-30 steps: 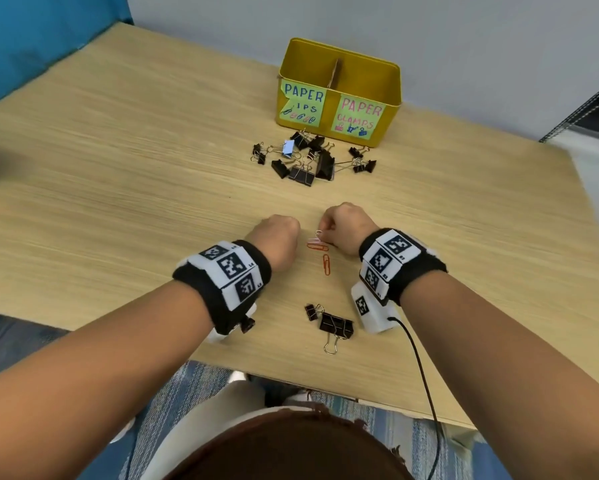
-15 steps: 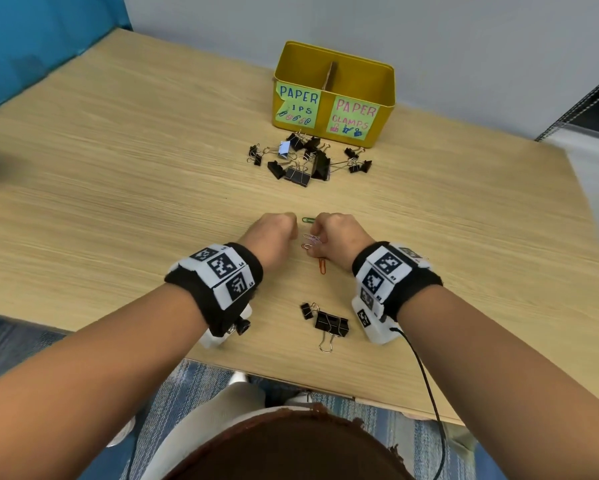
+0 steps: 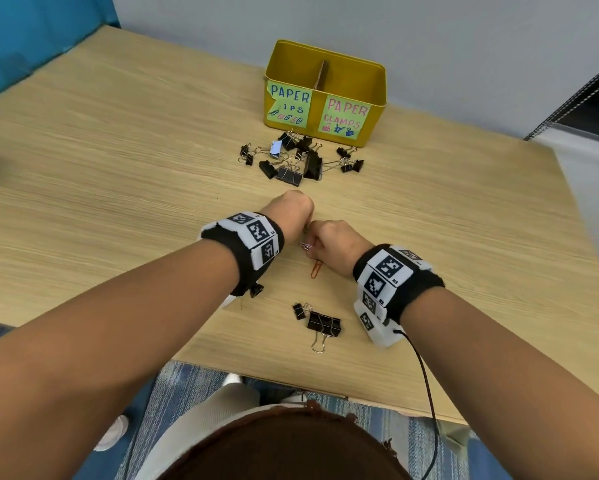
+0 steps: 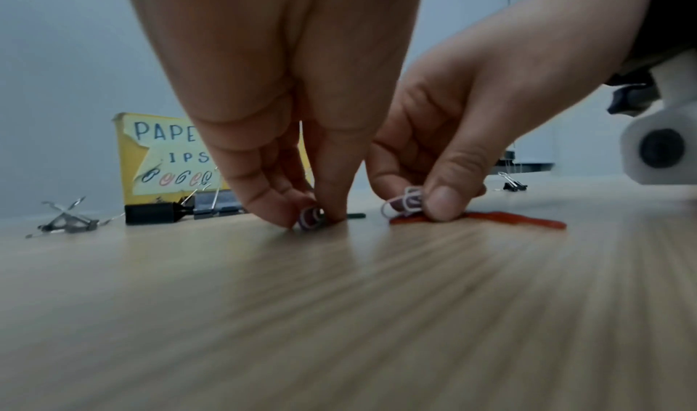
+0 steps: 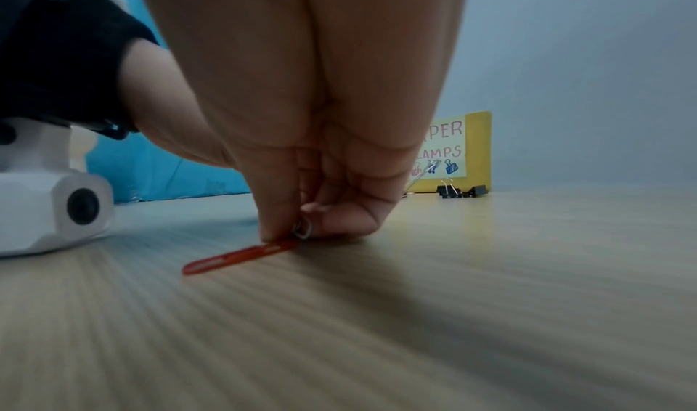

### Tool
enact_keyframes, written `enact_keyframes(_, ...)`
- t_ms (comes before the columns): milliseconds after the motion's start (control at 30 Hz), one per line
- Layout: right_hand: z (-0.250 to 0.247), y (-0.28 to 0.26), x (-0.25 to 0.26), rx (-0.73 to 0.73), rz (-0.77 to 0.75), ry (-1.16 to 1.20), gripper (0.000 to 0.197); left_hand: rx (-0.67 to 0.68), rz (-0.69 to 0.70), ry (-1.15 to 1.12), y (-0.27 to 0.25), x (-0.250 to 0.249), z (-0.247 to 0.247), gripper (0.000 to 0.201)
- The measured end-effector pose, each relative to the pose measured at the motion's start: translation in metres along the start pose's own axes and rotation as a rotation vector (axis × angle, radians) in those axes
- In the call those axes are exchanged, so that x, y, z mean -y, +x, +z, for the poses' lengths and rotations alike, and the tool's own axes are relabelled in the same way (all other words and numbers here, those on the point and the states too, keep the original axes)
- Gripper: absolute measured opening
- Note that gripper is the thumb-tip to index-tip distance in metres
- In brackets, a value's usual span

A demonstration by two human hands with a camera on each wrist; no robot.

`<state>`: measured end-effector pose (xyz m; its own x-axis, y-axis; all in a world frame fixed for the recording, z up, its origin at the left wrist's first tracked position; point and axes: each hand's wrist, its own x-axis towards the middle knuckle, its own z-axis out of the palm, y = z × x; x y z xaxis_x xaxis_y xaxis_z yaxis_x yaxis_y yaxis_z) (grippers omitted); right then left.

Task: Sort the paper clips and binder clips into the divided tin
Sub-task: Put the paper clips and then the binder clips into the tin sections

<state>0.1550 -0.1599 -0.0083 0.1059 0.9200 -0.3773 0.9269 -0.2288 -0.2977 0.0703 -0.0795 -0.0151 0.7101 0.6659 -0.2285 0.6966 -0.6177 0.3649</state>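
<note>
Both hands are down on the wooden table, close together. My left hand [image 3: 296,209] pinches a small striped paper clip [image 4: 311,221] against the tabletop. My right hand [image 3: 329,242] holds a few pale paper clips [image 4: 404,204] in its curled fingers, and its thumb presses on the end of an orange paper clip [image 3: 316,270] lying flat. The yellow divided tin [image 3: 374,91] stands at the back, labelled for paper clips on the left and paper clamps on the right. A heap of black binder clips [image 3: 292,161] lies in front of it.
Two black binder clips [image 3: 320,323], one small and one larger, lie near the table's front edge between my wrists. A grey wall runs behind the tin and a blue panel stands at the far left. A cable trails from my right wrist.
My left hand moved forward and right and closed over the green clip that lay between the hands. My right hand shifted slightly back onto the orange clip.
</note>
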Motion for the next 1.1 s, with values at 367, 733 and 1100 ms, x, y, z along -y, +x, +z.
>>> enact_keyframes(367,-0.01,-0.02,-0.02,0.147,-0.067,0.143,0.023,0.07,0.006,-0.07,0.0,0.006,0.002,0.032)
enact_keyframes(733,0.014,-0.027,-0.011,0.078,-0.16,-0.265,0.037,0.108,-0.032,0.001,0.002,-0.006,0.005,0.026)
enact_keyframes(1100,0.0,-0.021,-0.017,-0.027,0.005,0.194,0.03,0.107,0.011,-0.102,-0.011,0.016,0.001,0.019)
